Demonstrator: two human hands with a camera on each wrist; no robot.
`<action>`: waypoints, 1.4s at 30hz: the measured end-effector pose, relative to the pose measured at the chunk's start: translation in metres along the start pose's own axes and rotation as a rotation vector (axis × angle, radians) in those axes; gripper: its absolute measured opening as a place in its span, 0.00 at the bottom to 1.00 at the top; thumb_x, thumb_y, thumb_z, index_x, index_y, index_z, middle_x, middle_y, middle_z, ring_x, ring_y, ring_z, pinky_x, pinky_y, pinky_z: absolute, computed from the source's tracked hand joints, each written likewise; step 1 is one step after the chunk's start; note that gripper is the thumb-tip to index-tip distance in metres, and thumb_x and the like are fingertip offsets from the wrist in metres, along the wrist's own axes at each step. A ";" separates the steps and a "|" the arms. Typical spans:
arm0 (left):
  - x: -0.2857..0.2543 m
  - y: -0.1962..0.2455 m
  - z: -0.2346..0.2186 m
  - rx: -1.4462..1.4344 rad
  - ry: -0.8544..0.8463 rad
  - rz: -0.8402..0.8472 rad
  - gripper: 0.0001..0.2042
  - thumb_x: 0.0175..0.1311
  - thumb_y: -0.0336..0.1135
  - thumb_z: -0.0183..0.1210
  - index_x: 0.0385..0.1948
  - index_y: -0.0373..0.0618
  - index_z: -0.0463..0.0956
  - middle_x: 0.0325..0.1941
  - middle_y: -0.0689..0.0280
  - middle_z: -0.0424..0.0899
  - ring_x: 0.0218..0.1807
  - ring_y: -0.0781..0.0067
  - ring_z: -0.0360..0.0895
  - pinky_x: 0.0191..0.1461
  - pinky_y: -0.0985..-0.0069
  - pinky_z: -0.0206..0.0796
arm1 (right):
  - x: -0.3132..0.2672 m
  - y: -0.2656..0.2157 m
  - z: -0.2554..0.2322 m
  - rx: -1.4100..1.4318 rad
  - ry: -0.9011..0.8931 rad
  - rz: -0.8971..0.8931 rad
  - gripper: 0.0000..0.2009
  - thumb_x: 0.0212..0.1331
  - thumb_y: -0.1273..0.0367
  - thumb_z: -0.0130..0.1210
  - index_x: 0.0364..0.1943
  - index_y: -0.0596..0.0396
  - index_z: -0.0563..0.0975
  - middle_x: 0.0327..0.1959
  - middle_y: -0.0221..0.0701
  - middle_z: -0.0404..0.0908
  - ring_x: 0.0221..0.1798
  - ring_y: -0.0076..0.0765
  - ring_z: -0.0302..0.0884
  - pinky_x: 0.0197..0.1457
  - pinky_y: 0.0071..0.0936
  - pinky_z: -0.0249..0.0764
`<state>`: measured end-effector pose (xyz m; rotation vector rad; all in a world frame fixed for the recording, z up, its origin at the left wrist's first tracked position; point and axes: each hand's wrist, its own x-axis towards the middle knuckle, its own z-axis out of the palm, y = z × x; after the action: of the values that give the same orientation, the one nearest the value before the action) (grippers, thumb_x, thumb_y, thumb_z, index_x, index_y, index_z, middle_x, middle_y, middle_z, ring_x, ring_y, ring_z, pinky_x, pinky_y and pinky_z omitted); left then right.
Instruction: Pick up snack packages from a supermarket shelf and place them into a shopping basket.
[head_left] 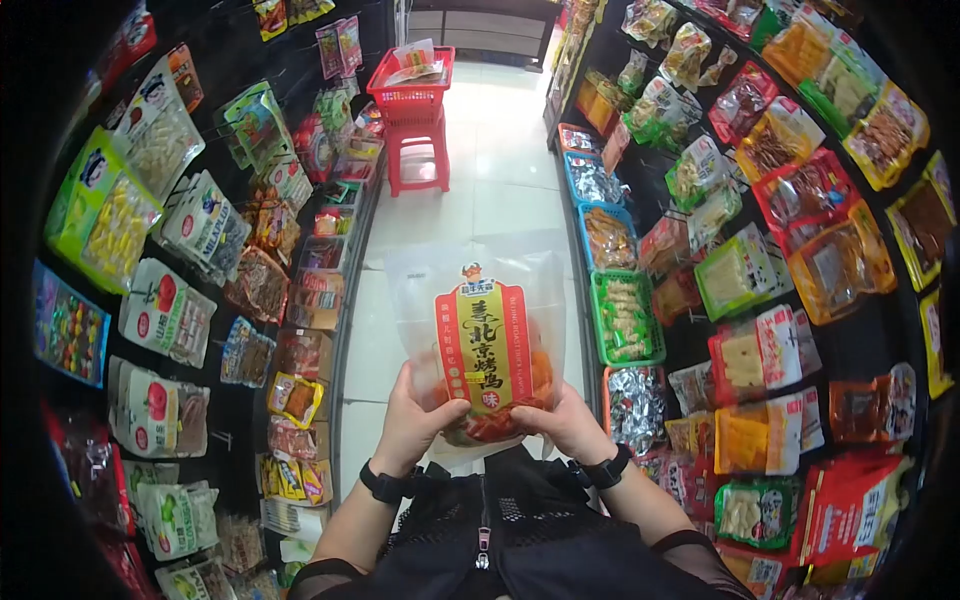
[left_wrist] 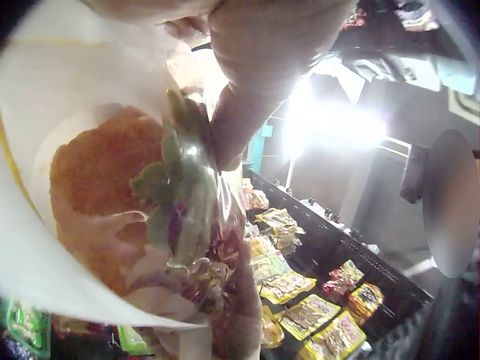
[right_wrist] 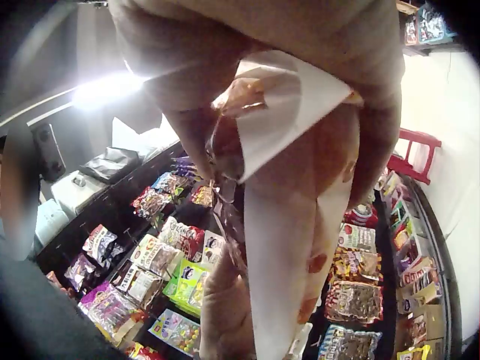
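I hold a large snack bag (head_left: 487,340) upright in front of my chest, between two shelf walls. It is translucent white with a red and gold label in Chinese characters and orange-red food inside. My left hand (head_left: 418,412) grips its lower left edge, thumb on the front. My right hand (head_left: 560,418) grips the lower right corner the same way. In the left wrist view the bag (left_wrist: 97,202) fills the left side, with fingers (left_wrist: 240,112) curled on it. The right wrist view shows the bag's back (right_wrist: 292,225) pinched between fingers (right_wrist: 202,135).
Racks of hanging snack packets line both sides of the aisle (head_left: 180,300) (head_left: 790,250). Blue and green baskets (head_left: 625,318) of loose snacks sit along the right shelf edge. A red basket on a red stool (head_left: 415,120) stands farther down the white tiled floor.
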<state>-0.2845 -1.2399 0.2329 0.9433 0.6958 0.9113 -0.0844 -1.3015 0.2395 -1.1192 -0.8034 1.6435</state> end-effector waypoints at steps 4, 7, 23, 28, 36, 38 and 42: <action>0.065 0.011 0.004 0.043 0.023 0.019 0.32 0.50 0.23 0.63 0.56 0.41 0.54 0.53 0.56 0.70 0.55 0.65 0.71 0.57 0.69 0.65 | 0.060 -0.026 -0.033 -0.019 -0.052 -0.006 0.29 0.51 0.71 0.61 0.57 0.60 0.60 0.46 0.33 0.75 0.47 0.28 0.74 0.50 0.26 0.72; 0.112 0.032 0.014 0.058 0.101 0.027 0.31 0.50 0.21 0.62 0.55 0.40 0.54 0.53 0.57 0.70 0.55 0.66 0.70 0.58 0.70 0.64 | 0.108 -0.063 -0.052 -0.028 -0.102 -0.022 0.29 0.51 0.72 0.60 0.56 0.60 0.60 0.45 0.33 0.76 0.45 0.28 0.75 0.49 0.27 0.72; 0.330 0.044 -0.021 0.011 0.189 0.111 0.32 0.46 0.26 0.66 0.54 0.40 0.57 0.53 0.63 0.70 0.55 0.70 0.69 0.59 0.70 0.62 | 0.320 -0.178 -0.120 -0.048 -0.129 -0.072 0.22 0.61 0.64 0.50 0.56 0.62 0.63 0.50 0.33 0.72 0.53 0.25 0.67 0.56 0.24 0.64; 0.424 0.074 -0.056 -0.024 0.113 0.112 0.34 0.46 0.28 0.68 0.55 0.40 0.56 0.54 0.62 0.70 0.56 0.70 0.69 0.59 0.70 0.61 | 0.414 -0.216 -0.124 -0.043 -0.034 -0.231 0.19 0.63 0.64 0.47 0.54 0.63 0.66 0.51 0.33 0.73 0.54 0.24 0.67 0.57 0.23 0.63; 0.555 0.119 -0.111 0.169 0.010 0.095 0.38 0.45 0.24 0.66 0.58 0.41 0.51 0.53 0.60 0.70 0.54 0.68 0.71 0.56 0.69 0.66 | 0.542 -0.258 -0.125 -0.134 0.112 -0.231 0.16 0.57 0.68 0.55 0.47 0.62 0.71 0.42 0.29 0.77 0.44 0.21 0.73 0.50 0.21 0.68; 0.572 0.122 -0.121 0.213 0.031 0.060 0.36 0.46 0.24 0.66 0.57 0.40 0.52 0.52 0.59 0.71 0.54 0.68 0.71 0.56 0.69 0.66 | 0.561 -0.264 -0.126 -0.103 0.112 -0.203 0.15 0.58 0.69 0.55 0.47 0.61 0.72 0.43 0.29 0.77 0.45 0.21 0.73 0.50 0.22 0.68; 0.608 0.126 -0.129 0.178 0.048 0.006 0.32 0.48 0.26 0.65 0.55 0.38 0.54 0.52 0.59 0.71 0.52 0.68 0.72 0.55 0.71 0.66 | 0.605 -0.269 -0.141 -0.055 0.085 -0.137 0.16 0.58 0.70 0.54 0.49 0.61 0.71 0.45 0.31 0.77 0.46 0.22 0.73 0.51 0.23 0.68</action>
<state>-0.1568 -0.6192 0.2232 1.0838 0.8255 0.8898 0.0642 -0.6410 0.2420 -1.1389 -0.8558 1.4589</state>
